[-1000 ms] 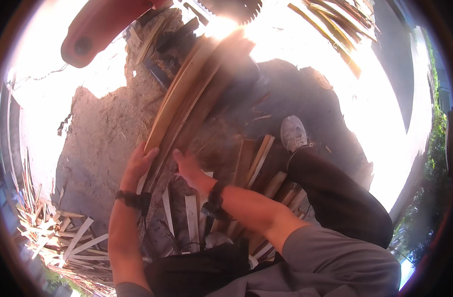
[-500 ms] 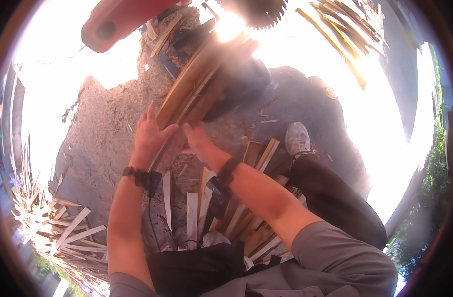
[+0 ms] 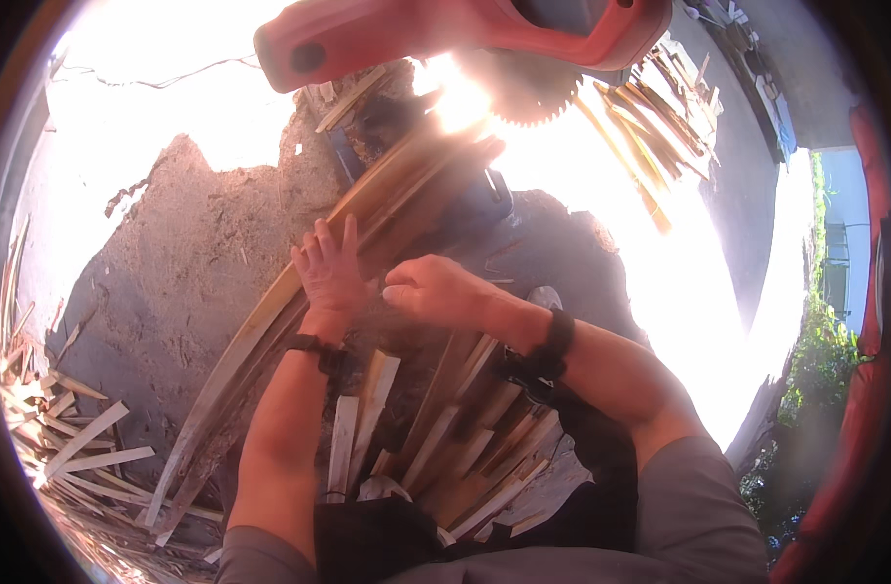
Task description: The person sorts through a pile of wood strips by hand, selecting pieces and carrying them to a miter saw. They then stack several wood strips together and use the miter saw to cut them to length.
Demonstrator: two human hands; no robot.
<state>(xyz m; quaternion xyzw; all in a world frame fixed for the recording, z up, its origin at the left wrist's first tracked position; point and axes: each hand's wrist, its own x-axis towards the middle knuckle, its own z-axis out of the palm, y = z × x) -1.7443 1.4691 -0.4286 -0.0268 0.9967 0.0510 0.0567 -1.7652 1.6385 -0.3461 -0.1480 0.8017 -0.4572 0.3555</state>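
Note:
Long wooden strips (image 3: 233,362) run diagonally from the lower left up beneath a saw. My left hand (image 3: 330,277) lies on these strips with its fingers spread. Just right of it, my right hand (image 3: 436,290) is closed, its fingers curled; whether anything is inside cannot be made out. Above the strips' far end is the toothed round saw blade (image 3: 528,90), under a red saw housing and handle (image 3: 406,34). Glare washes out the spot where strips and blade come close, so contact cannot be told.
Cut wood pieces (image 3: 445,419) lie in a heap between my legs. Another wood pile (image 3: 85,438) spreads at the lower left, and more strips (image 3: 650,122) lie at the far right. A dark cable (image 3: 163,78) crosses the bright ground at the far left.
My right hand has drawn away to the right and its fingers have curled. My left hand stays on wood, fingers more spread. Long strips now show down to the lower left. The view has shifted.

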